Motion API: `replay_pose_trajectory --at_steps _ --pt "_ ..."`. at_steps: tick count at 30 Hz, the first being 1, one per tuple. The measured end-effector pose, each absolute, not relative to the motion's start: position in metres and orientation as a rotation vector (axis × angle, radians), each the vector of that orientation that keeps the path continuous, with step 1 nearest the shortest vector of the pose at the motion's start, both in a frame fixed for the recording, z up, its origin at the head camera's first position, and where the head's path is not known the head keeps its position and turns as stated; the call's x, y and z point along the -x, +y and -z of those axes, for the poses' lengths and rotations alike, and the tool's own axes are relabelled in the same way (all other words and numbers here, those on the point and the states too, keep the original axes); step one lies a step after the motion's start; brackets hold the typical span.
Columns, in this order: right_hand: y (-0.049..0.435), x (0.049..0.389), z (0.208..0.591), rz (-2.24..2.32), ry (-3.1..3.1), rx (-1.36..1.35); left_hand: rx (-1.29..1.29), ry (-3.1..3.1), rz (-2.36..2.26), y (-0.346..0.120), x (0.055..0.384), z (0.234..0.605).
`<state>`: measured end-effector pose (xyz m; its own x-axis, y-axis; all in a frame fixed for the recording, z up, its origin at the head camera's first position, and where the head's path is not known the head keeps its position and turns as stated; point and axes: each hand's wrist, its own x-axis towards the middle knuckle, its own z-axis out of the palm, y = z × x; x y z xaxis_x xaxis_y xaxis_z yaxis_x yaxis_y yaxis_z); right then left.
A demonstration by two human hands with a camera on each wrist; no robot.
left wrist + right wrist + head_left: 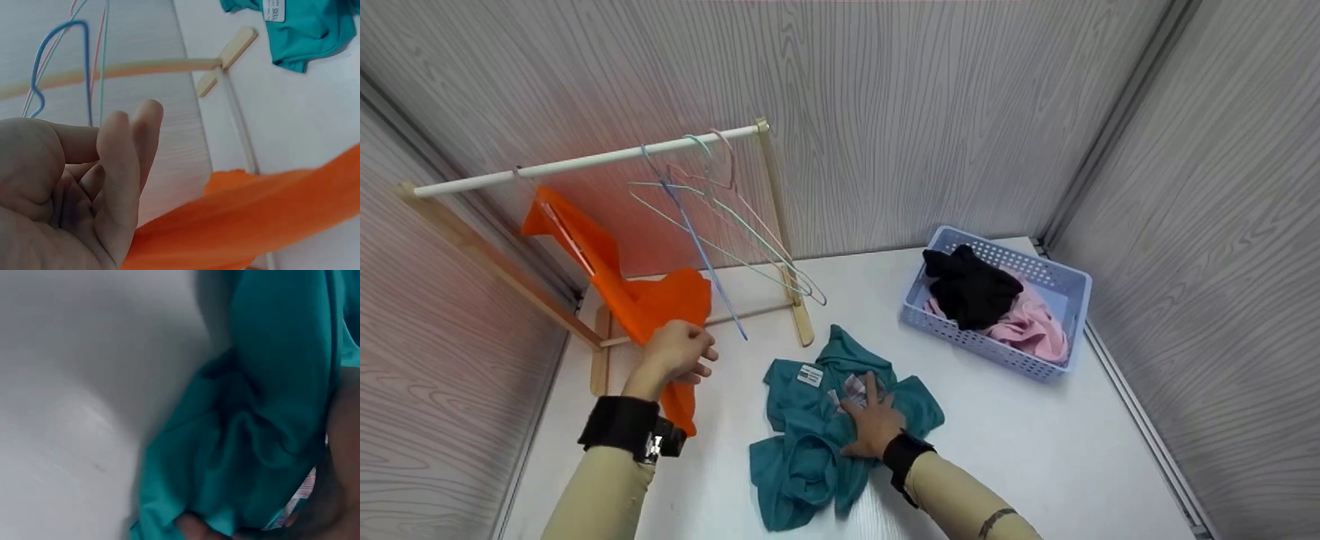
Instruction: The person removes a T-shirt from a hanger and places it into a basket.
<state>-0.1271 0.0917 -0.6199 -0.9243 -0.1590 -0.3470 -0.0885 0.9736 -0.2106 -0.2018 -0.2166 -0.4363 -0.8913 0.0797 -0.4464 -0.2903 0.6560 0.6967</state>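
Note:
A crumpled teal garment (pixel 810 420) with a white label lies on the table, and my right hand (pixel 876 426) rests on it with fingers spread over a printed patch. In the right wrist view, teal fabric (pixel 225 450) fills much of the picture and most of that hand is out of sight. My left hand (pixel 679 352) is in front of an orange garment (pixel 675 300) that hangs on the rack. Its fingers are loosely bent with nothing between them. Close behind it in the left wrist view is a blue hanger (pixel 88 62).
A small rack with a white rail (pixel 585 160) and wooden legs stands at the left. Green (pixel 750 264) and pink (pixel 757 214) hangers hang from it beside the blue one. At the right, a blue basket (pixel 1076 300) holds black (pixel 971 289) and pink (pixel 1031 326) clothes.

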Motion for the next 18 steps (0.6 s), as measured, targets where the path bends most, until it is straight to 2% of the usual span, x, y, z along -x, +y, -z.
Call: replay_pose_trajectory --at_steps 10,18 --pt "0.121 0.121 0.639 0.297 2.841 0.408 0.069 2.399 -1.08 -0.183 0.19 0.459" --pt "0.155 0.123 0.627 0.443 2.789 0.471 0.012 2.386 -1.052 -0.168 0.185 0.471"
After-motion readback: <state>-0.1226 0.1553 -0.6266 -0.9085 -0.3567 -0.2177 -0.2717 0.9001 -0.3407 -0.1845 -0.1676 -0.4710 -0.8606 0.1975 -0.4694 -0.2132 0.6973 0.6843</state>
